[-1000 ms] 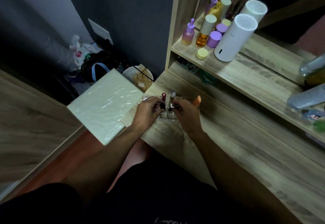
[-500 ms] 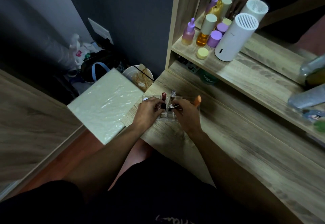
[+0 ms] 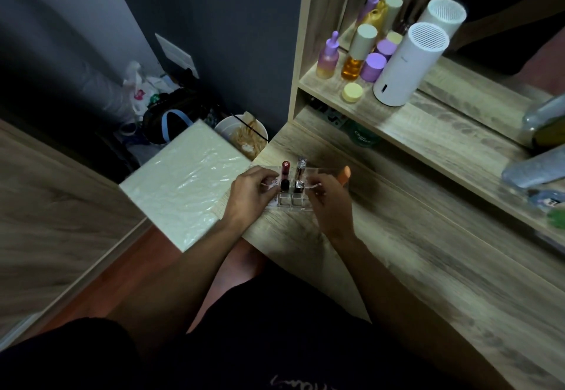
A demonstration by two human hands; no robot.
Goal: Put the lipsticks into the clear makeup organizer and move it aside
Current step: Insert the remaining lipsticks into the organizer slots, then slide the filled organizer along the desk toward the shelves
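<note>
A clear makeup organizer (image 3: 289, 199) stands on the wooden desk (image 3: 412, 252) near its left end. Two lipsticks stand upright in it side by side: a red one (image 3: 285, 177) on the left and a silver-capped one (image 3: 300, 175) on the right. My left hand (image 3: 251, 194) grips the organizer's left side and my right hand (image 3: 328, 198) grips its right side. An orange-tipped item (image 3: 345, 173) sticks up just behind my right hand.
A shelf (image 3: 406, 120) above the desk holds purple and amber bottles (image 3: 354, 56), a yellow jar (image 3: 352, 92) and a white cylinder (image 3: 408, 65). A cream panel (image 3: 186, 181) lies left of the desk, with a bowl (image 3: 244, 139) behind it. Bottles (image 3: 538, 169) lie at the right.
Both hands stay on the organizer's sides. The organizer and the two lipsticks have barely shifted.
</note>
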